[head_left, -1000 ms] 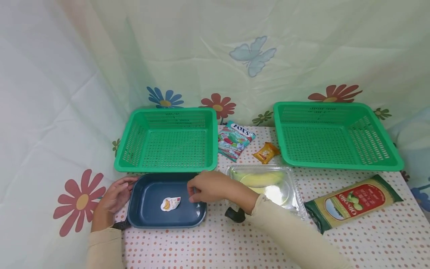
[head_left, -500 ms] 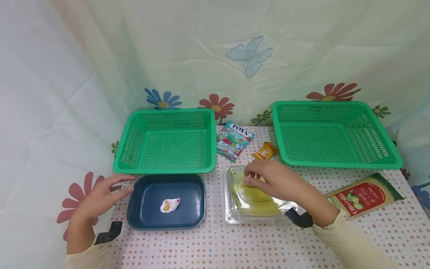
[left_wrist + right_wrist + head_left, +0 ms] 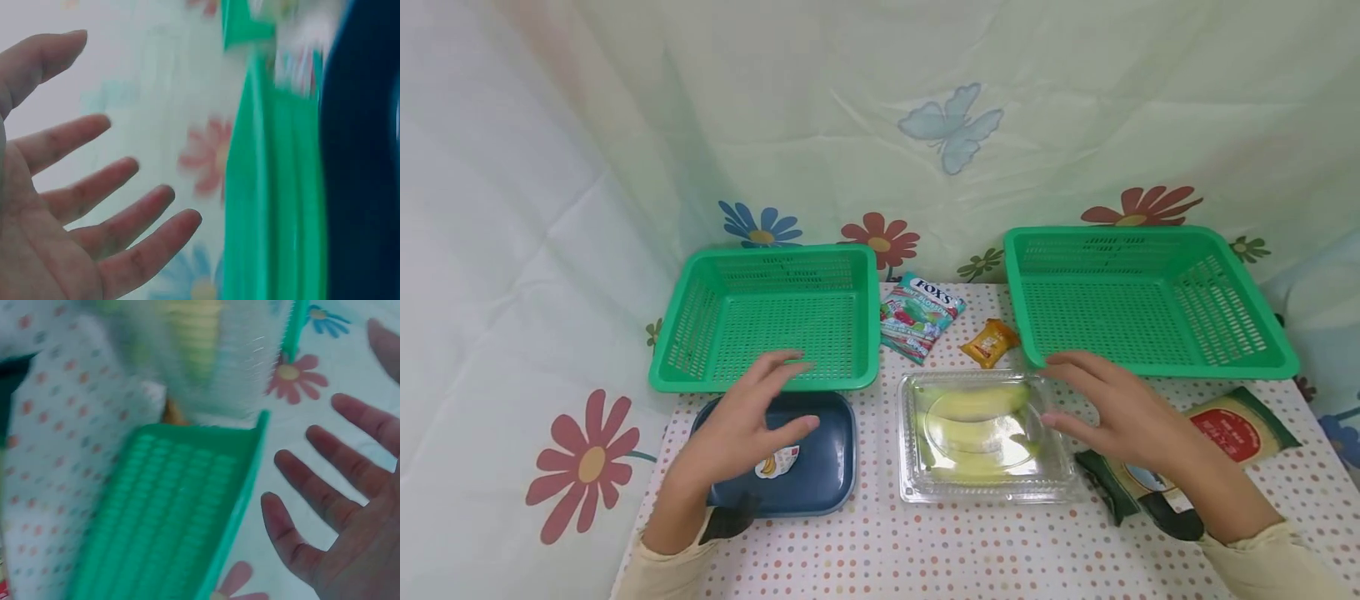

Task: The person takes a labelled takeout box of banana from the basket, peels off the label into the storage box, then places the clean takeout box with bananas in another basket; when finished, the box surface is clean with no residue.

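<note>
In the head view my left hand [image 3: 741, 429] hovers over the dark blue tray [image 3: 820, 500], fingers spread and holding nothing. A small paper label with a banana picture [image 3: 769, 464] lies in that tray, partly covered by the hand. My right hand [image 3: 1120, 412] is at the right edge of the clear plastic container [image 3: 910, 467], thumb and fingers apart with nothing between them. Bananas [image 3: 973, 433] show through its closed lid. Both wrist views show the open palms, the left hand [image 3: 94, 206] beside the tray's dark wall and the right hand [image 3: 350, 500] beside a green basket.
Two green baskets, one at the left [image 3: 790, 383] and one at the right [image 3: 1157, 367], stand along the back. Between them lie a Fox's candy bag [image 3: 921, 317] and a small orange packet [image 3: 990, 342]. A pasta pack [image 3: 1232, 429] lies at the right, partly behind my right arm.
My right hand has moved from the tray over the banana container to its right edge. My left hand has left the tray's left side and come rightward over the tray.
</note>
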Motion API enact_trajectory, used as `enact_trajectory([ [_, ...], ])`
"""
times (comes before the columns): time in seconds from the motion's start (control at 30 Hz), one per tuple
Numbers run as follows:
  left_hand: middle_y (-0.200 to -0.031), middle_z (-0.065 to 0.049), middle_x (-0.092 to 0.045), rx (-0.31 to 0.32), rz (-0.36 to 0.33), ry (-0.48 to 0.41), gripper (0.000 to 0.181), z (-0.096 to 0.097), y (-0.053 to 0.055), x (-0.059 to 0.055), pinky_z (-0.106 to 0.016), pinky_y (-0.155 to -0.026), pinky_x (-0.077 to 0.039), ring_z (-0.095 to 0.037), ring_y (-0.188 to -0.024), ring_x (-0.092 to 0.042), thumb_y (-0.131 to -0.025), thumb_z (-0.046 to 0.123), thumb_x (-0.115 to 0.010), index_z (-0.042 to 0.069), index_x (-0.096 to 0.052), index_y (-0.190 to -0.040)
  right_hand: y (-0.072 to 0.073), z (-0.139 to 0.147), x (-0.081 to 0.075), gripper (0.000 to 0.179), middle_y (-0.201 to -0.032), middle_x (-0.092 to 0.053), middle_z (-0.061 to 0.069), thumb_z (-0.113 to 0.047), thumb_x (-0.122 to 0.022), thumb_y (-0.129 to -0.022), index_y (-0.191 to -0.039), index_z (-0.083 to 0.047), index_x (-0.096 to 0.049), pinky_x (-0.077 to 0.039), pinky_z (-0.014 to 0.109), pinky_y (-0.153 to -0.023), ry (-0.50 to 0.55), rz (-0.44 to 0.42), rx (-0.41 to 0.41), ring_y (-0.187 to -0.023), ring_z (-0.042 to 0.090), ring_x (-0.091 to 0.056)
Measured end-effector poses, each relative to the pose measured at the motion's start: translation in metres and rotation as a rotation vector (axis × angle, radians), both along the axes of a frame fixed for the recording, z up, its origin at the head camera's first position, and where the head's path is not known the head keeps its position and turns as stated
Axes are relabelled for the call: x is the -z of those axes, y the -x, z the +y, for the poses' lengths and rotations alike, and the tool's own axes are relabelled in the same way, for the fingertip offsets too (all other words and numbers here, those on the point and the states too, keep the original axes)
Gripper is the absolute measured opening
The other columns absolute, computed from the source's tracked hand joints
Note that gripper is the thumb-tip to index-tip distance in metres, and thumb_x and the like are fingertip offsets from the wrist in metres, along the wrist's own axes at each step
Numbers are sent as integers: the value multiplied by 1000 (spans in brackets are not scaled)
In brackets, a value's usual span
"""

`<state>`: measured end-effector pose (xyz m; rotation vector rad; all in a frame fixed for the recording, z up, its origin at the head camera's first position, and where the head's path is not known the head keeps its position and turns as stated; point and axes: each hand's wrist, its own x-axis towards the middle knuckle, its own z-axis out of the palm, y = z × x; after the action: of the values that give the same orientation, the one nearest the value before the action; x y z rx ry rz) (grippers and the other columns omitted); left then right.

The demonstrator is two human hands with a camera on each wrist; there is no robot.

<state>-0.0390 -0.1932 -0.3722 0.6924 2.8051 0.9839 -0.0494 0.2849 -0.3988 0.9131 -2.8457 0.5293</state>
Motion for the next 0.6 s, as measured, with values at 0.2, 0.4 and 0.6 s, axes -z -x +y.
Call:
enact_trajectory([
  [0.2, -161, -5, -36, 133, -34, 34, 75, 65, 6, 6, -55, -111, -44, -32, -147, -39, -89, 40, -79, 18, -47, -153, -4, 16, 13, 70, -142, -57, 12, -40, -84, -83, -140, -10, -57, -56, 57, -83, -36, -39, -13, -109, 33, -68],
  [0.4, -166, -7, -27, 232, -85, 134, 84, 106, 5, 22, -57, -110, -45, -36, -148, -38, -87, 48, -80, 19, -43, -156, -10, 26, 26, 81, -145, -54, 9, -51, -83, -79, -144, -12, -54, -55, 60, -79, -95, -50, -13, -103, 29, -71],
  [0.6, -171, -13, -9, 207, -176, 186, 90, 123, 2, 40, -53, -105, -51, -40, -150, -34, -86, 50, -80, 18, -38, -159, -17, 34, 40, 89, -140, -55, 11, -55, -83, -75, -149, -19, -50, -55, 52, -71, -108, -77, 9, -89, 22, -69],
])
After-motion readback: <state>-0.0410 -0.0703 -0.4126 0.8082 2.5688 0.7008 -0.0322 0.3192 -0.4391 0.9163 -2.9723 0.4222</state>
